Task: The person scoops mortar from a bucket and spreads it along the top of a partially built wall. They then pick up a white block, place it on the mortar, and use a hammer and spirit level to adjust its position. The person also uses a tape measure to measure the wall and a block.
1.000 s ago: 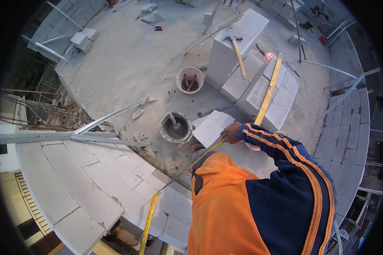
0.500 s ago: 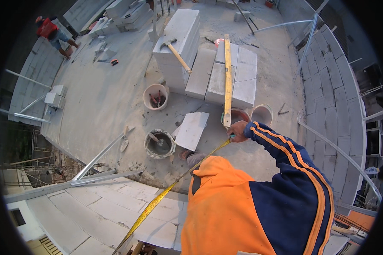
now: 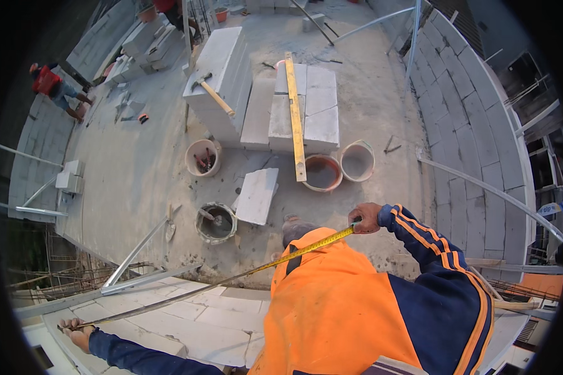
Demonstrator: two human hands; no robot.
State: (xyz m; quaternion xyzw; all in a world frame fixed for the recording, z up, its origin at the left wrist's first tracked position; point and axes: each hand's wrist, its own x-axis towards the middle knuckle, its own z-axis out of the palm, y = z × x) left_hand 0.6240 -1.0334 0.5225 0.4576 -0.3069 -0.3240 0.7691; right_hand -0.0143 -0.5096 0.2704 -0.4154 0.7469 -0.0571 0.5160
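Note:
A yellow measuring tape (image 3: 316, 245) is stretched across the front of my orange top, running from right to lower left. My right hand (image 3: 365, 219) is closed around its case, of which only a small bit shows. At the other end my left hand (image 3: 75, 334) pinches the tape tip above the low wall of pale blocks (image 3: 187, 327). Beyond my right hand stand a bucket with a reddish inside (image 3: 323, 172) and a pale bucket (image 3: 357, 161). A long yellow spirit level (image 3: 294, 119) lies over the stacked blocks (image 3: 322, 119), its near end reaching past them.
A claw hammer (image 3: 214, 95) rests on the taller block stack (image 3: 218, 53). Nearer are a tool bucket (image 3: 202, 157), a mortar bucket (image 3: 216, 222), a tilted slab (image 3: 257, 195) and a trowel (image 3: 171, 230). Metal braces (image 3: 137, 253) prop the walls. A person in red (image 3: 47, 82) works at far left.
My left hand has come into view at the lower left, holding the tape end. The tape is now straighter. My right hand has drawn back from the buckets, and the view has shifted.

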